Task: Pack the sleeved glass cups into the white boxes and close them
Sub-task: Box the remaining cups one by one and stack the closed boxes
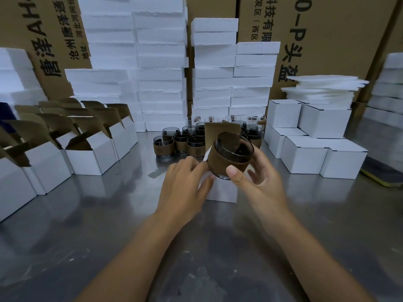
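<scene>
My right hand (pixel 257 179) grips a smoky glass cup in a brown sleeve (pixel 229 156), tilted, over the mouth of an open white box (pixel 224 191) on the steel table. The box's brown lid flap (pixel 221 134) stands up behind the cup. My left hand (pixel 185 182) holds the box's left side, fingers at its side flap. More sleeved cups (pixel 181 142) are grouped behind the box.
Open white boxes (pixel 87 153) with raised flaps line the left. Closed white boxes (pixel 305 136) are stacked at the right. White foam blocks (pixel 161 73) and brown cartons (pixel 327 40) form a wall at the back. A yellow-edged pad (pixel 383 175) lies at far right.
</scene>
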